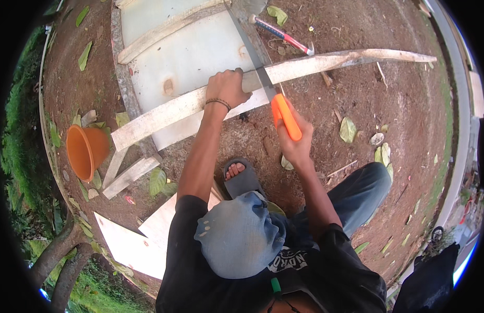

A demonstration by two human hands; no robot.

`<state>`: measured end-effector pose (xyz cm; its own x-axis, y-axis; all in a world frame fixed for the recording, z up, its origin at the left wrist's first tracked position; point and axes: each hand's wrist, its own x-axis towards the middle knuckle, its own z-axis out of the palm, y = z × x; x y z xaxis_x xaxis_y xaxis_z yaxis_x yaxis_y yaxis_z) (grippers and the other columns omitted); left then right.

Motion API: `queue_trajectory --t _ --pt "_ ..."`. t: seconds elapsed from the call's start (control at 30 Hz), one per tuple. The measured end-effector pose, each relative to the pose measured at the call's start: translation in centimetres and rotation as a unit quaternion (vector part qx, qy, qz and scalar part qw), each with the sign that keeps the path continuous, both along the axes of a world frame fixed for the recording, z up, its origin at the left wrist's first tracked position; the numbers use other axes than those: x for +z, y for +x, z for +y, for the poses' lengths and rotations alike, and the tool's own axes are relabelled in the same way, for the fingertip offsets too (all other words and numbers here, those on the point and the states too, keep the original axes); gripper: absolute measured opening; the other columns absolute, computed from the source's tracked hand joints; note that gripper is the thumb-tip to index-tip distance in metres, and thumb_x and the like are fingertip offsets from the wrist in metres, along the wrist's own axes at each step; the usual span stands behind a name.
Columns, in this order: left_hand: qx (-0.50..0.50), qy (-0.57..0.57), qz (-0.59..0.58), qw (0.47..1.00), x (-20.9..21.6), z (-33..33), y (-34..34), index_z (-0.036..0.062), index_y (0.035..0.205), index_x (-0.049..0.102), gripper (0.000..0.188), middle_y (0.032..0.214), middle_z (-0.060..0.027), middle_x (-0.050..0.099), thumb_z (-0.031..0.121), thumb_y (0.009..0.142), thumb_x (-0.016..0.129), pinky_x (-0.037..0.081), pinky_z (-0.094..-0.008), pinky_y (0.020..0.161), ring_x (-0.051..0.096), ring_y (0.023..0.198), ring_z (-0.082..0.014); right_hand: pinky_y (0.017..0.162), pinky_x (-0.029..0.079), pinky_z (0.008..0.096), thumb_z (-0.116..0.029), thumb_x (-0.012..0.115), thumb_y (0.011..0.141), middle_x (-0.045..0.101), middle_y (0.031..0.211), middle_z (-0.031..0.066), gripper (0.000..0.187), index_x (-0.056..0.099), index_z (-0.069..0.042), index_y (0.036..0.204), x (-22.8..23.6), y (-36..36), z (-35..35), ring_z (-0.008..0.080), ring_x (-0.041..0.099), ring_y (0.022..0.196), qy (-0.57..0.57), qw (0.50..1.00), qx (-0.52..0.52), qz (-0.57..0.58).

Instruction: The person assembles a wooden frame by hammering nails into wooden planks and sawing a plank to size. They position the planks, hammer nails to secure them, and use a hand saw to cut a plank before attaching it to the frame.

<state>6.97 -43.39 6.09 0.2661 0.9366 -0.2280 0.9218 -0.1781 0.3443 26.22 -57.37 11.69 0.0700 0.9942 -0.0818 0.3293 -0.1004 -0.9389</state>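
Plank (164,116), long, pale and narrow: lies crosswise over the near part of a pale panel (195,52) with a wooden strip (164,31) farther up, left end pointing toward an orange pot (98,143), right end reaching well past the panel, out over brown soil (409,104) on the near side of a hammer (283,35).

Held by the left hand (227,87), set on top just left of the saw (265,79), fingers bent over the far edge and pressing on the wood, by the look of it; fingertips out of sight. Right hand (297,138) wrapped firmly around the orange handle (287,117), with the blade crossing the plank and pointing away from the body. Depth of any cut impossible to make out.

Looks like rough, dry wood: probably stiff, fairly light for its length, more grippy than slippery. Likely to wobble or spring at the right, for want of visible support under the far end. Not fragile under a firm hold, but apt to splinter along the edges, most of all beside the teeth.

Best taken hold of over the panel, near the blade for steadiness, with thumb and knuckles well clear of the teeth.
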Motion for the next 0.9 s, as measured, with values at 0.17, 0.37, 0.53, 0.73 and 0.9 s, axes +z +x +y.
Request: queue_trajectory --t 0.17,0.37,0.53,0.73,0.9 --pt "0.015 -0.015 0.045 0.999 1.4 -0.9 -0.8 0.0005 0.099 0.071 0.045 0.091 -0.0215 0.074 0.034 0.072 0.084 0.061 -0.0435 0.078 0.074 0.086 -0.0369 0.069 0.051 0.022 -0.002 0.058 0.09 0.075 0.096 0.0073 0.051 0.058 0.005 0.141 1.7 7.0 -18.1 0.0093 0.069 0.078 -0.152 0.984 -0.09 0.035" --pt "-0.001 -0.012 0.017 1.0 0.3 0.3 1.8 0.0004 0.101 0.07 0.045 0.091 -0.022 0.074 0.033 0.074 0.083 0.06 -0.0448 0.077 0.074 0.087 -0.0363 0.06 0.046 0.0264 0.002 0.058 0.087 0.06 0.072 0.0051 0.054 0.058 0.001 0.141 -0.8 -1.0 6.2 0.0066 0.049 0.063 0.061 0.998 -0.015 0.005" --pt "0.023 -0.038 0.042 0.998 1.4 -0.7 -1.2 -0.0013 0.1 0.069 0.047 0.091 -0.0226 0.074 0.035 0.075 0.084 0.06 -0.045 0.078 0.073 0.087 -0.0378 0.097 0.053 0.0274 0.005 0.059 0.089 0.075 0.117 0.0145 0.052 0.058 0.004 0.14 1.5 4.7 -15.6 0.0175 0.073 0.107 -0.059 0.998 -0.033 0.012" --pt "0.004 -0.02 0.014 1.0 0.9 0.1 1.1 -0.0011 0.1 0.069 0.049 0.091 -0.0236 0.074 0.037 0.073 0.085 0.06 -0.0451 0.077 0.073 0.088 -0.038 0.075 0.052 0.0256 0.004 0.059 0.087 0.074 0.097 0.0125 0.053 0.058 0.004 0.14 -0.4 1.6 1.1 0.0071 0.063 0.082 -0.031 0.999 -0.02 0.022" --pt "0.021 -0.022 0.048 0.998 0.4 -0.8 -1.5 0.0017 0.105 0.069 0.054 0.091 -0.0239 0.074 0.042 0.071 0.085 0.059 -0.0478 0.078 0.073 0.086 -0.0389 0.094 0.054 0.0282 0.006 0.059 0.089 0.075 0.118 0.0152 0.052 0.056 0.006 0.141 2.0 3.8 -12.1 0.0166 0.073 0.105 -0.04 0.999 -0.002 0.002"
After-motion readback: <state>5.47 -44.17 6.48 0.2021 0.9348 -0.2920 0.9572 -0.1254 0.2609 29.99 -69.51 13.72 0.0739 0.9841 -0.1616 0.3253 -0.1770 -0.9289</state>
